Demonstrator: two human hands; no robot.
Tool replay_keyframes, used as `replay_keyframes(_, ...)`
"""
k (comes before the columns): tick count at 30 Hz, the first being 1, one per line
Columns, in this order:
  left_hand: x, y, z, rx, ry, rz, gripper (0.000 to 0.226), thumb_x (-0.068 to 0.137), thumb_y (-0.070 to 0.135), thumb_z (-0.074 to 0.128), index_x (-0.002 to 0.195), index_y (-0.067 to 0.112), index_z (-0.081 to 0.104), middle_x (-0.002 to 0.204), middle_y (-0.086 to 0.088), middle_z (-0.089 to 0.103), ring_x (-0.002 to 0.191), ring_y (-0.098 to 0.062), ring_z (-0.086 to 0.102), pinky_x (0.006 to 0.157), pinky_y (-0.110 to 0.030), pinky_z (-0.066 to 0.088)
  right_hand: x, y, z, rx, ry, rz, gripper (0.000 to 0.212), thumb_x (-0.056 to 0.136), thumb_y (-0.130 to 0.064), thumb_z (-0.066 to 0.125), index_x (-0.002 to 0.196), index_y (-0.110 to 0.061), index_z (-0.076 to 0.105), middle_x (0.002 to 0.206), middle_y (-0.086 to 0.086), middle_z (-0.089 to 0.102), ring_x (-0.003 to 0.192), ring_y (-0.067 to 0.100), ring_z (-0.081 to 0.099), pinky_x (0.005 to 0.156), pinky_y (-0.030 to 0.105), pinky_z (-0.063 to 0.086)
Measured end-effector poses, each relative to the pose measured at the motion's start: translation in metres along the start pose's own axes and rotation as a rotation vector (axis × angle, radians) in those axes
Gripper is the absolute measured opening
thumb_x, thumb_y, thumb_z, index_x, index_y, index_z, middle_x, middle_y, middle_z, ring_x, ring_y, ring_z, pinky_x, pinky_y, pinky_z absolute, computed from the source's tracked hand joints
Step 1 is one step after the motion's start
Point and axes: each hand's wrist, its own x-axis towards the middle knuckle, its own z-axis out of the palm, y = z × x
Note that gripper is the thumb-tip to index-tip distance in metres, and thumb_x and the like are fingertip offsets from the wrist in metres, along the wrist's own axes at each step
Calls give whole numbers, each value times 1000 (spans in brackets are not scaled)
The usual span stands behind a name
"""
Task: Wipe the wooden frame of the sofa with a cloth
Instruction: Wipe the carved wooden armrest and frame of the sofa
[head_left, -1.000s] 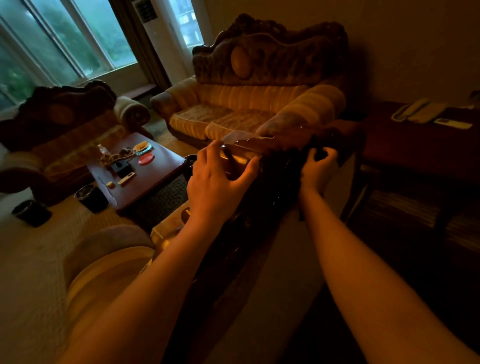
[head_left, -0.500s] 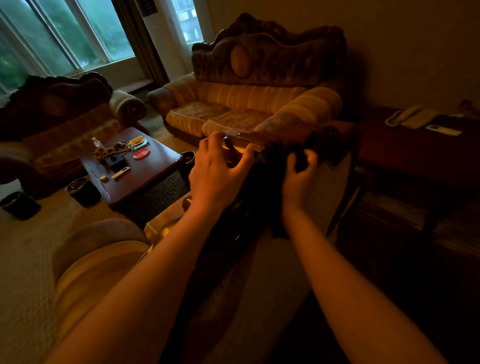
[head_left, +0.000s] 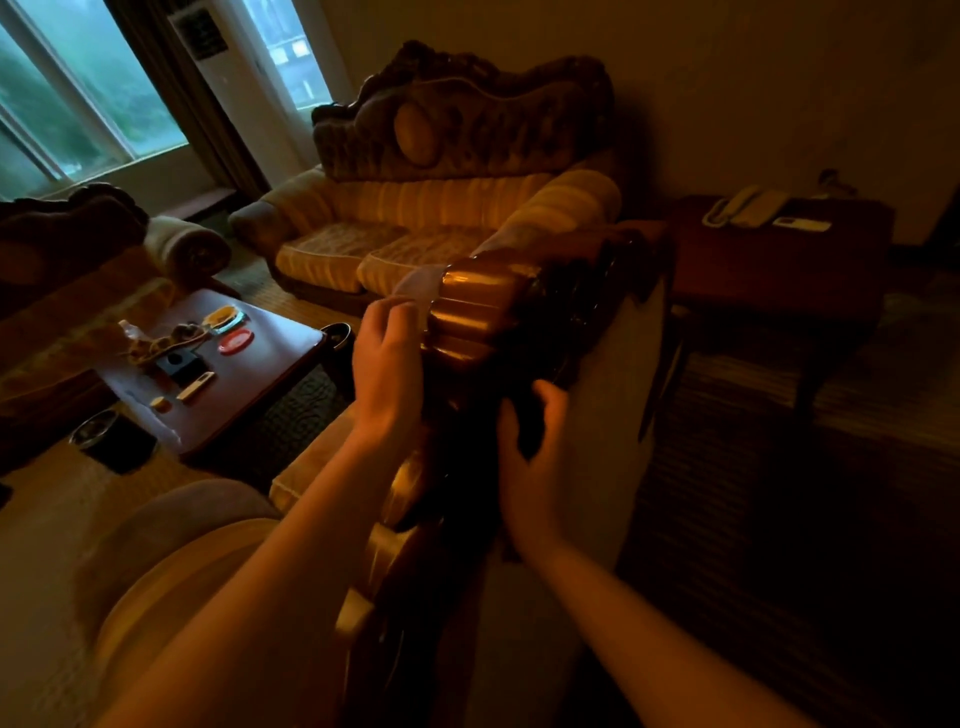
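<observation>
Far left of the frame: dark carved armchair (head_left: 78, 234) under the window, then a low worktop (head_left: 249, 384) carrying a red dish (head_left: 236, 342), a small dark box (head_left: 179, 362) and a pale stick-shaped item (head_left: 195, 387), with a dark bin (head_left: 111, 439) on the floor beside it; all well apart from the job and no hindrance. Centre left: left hand (head_left: 387, 369), fingers curled and pinching a pale cloth (head_left: 418, 288), pressed to the near end of the glossy wooden frame (head_left: 478, 306), probably so the cloth can follow the rounded carved ridges. Cloth only partly seen, upper edge showing above the knuckles, the rest hidden behind the hand. Frame itself running from bottom centre up to centre right, along the top of the sofa back. Just right of centre: right hand (head_left: 530, 457), fingers wrapped over a dark part of the frame, thumb on the near side, most likely bracing against the push of the wiping hand; too dark to tell exactly what lies under the fingers. Beyond, upper centre: a second sofa (head_left: 415, 223) with yellow cushions, clear of the work. Right: white backing (head_left: 608, 415) of the sofa dropping below the frame, then a dark side worktop (head_left: 769, 260) holding a pale telephone (head_left: 743, 205) and a remote (head_left: 802, 223). Deep carving likely to trap dust and snag the cloth; dim light hiding what is left to wipe.
</observation>
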Motion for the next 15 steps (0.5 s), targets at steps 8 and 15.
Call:
replay_keyframes(8, -16, -26, 1, 264, -21, 256, 27, 100, 21, 38, 120, 10, 52, 117, -12, 53, 105, -18, 50, 86, -24, 38, 59, -13, 9, 44, 257, 138, 35, 94, -18, 54, 124, -1, 48, 119, 9, 50, 110, 13, 46, 90, 7, 33)
replay_keyframes(15, -19, -25, -1, 197, 5, 255, 42, 87, 41, 30, 114, 19, 53, 112, -9, 57, 105, -18, 53, 88, -31, 43, 59, -33, 21, -11, 308, -97, 30, 92, -20, 54, 110, 3, 57, 104, 17, 57, 94, 19, 52, 87, 12, 38)
